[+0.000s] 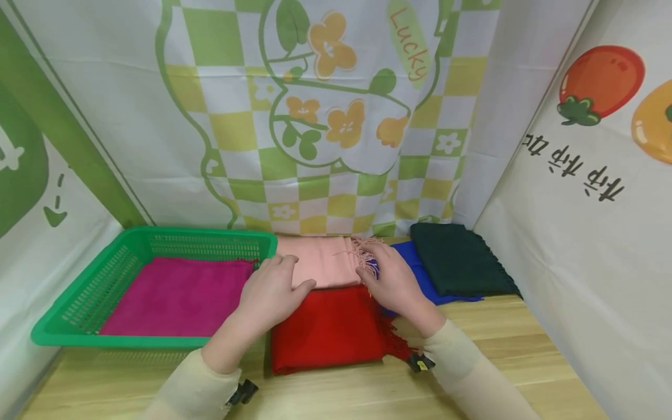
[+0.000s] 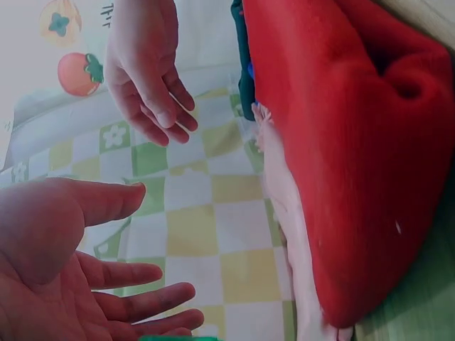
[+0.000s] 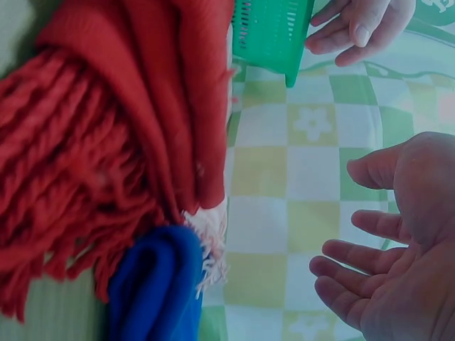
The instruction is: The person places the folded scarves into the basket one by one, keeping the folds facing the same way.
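Observation:
A folded pink scarf point(image 1: 322, 262) with a fringed right end lies at the back of the table. My left hand point(image 1: 270, 294) hovers by its left end, beside the green basket, fingers apart and holding nothing. Over the pink fringe is my right hand point(image 1: 391, 280), also relaxed and without anything in it. Both wrist views show the palms facing each other, apart from the cloth. Nearer to me, a folded red scarf point(image 1: 328, 332) lies with its fringe point(image 3: 64, 170) to the right. A blue folded scarf point(image 3: 156, 284) is close to the right hand.
At the left stands a green plastic basket point(image 1: 142, 340) with a folded magenta scarf point(image 1: 184, 297) inside. A dark green folded scarf point(image 1: 459, 259) partly covers the blue one at the right. Printed cloth walls point(image 1: 315, 198) border the wooden table point(image 1: 514, 350).

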`<state>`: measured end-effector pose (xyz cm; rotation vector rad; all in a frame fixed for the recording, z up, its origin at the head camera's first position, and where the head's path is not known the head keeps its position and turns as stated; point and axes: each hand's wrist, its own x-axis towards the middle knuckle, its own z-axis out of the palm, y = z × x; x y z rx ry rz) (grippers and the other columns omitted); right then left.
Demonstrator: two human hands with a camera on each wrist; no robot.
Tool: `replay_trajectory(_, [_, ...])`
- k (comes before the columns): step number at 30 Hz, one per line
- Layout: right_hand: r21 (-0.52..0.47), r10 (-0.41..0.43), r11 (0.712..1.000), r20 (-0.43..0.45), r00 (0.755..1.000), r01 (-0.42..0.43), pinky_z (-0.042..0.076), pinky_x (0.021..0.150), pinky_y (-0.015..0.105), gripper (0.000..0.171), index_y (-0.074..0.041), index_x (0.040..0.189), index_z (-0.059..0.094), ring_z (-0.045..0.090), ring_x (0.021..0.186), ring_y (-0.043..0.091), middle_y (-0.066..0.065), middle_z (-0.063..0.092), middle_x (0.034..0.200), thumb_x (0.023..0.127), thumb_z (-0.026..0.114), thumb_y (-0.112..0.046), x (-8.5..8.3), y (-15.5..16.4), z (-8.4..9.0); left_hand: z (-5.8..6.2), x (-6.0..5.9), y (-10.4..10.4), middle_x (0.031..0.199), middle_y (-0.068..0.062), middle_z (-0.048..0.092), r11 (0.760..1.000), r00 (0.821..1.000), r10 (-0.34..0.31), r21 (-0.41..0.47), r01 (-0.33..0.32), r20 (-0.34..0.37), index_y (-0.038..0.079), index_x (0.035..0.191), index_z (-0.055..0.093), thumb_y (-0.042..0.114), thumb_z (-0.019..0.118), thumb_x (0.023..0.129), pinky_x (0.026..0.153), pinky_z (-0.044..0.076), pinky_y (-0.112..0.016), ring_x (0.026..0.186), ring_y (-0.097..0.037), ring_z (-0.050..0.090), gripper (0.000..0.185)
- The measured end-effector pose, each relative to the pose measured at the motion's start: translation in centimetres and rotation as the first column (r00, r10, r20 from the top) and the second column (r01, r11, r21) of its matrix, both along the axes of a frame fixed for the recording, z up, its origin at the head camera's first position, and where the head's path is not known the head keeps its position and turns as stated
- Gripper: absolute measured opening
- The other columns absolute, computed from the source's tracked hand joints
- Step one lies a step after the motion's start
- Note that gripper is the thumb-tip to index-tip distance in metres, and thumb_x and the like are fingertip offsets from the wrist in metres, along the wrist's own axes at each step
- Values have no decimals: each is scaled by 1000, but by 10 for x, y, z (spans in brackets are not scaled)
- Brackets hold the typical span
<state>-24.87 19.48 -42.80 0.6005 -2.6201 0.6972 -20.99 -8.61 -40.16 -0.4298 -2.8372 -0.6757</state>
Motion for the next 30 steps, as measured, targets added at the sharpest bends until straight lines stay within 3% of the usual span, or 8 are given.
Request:
replay_trajectory(7, [-3,-48,999,42,998,48,49,117,58,49,-4,147,67,61,138,40,17,67,146,105,80,-24,0,10,-4,-9,-3,12,115,-19,70,999,1000,-17,-47,17,-17,-5,131,69,40,83,100,82,61,-52,105,-36,67,56])
replay_trajectory(13, [4,-79,997,68,995,79,50,115,58,50,-3,147,67,62,136,40,18,68,144,105,80,-28,-1,17,-10,-17,-2,20,94,-9,62,995,999,-33,-97,33,4,-1,120,69,43,85,100,62,55,-43,85,-28,62,51])
replay_trajectory(16, [13,-94,996,93,991,93,50,115,58,50,-2,145,67,62,136,40,18,68,142,106,79,-30,0,19,-13,-20,-1,23,90,-9,60,991,1000,-28,-132,27,-6,0,113,67,42,85,99,73,61,-48,86,-30,63,48])
replay_trajectory(20, [22,-107,994,113,988,105,50,116,58,51,-2,146,67,62,137,40,18,67,144,106,79,-31,2,22,-16,-25,1,26,88,-11,59,985,1000,-14,-174,11,-13,1,105,65,41,87,98,76,62,-51,86,-33,64,47])
replay_trajectory(23, [35,-119,993,116,986,116,49,116,58,51,-2,146,66,61,138,40,19,67,145,105,79,-30,3,24,-19,-29,3,27,91,-13,60,982,1000,-6,-188,6,4,0,105,65,43,87,97,66,58,-46,85,-32,63,49])
replay_trajectory(30, [48,-121,992,129,984,115,50,116,59,52,-1,145,65,61,138,41,20,67,145,104,81,-29,5,27,-25,-36,6,30,93,-16,58,972,1000,3,-234,-5,-8,0,100,63,42,90,94,61,56,-46,84,-33,61,50])
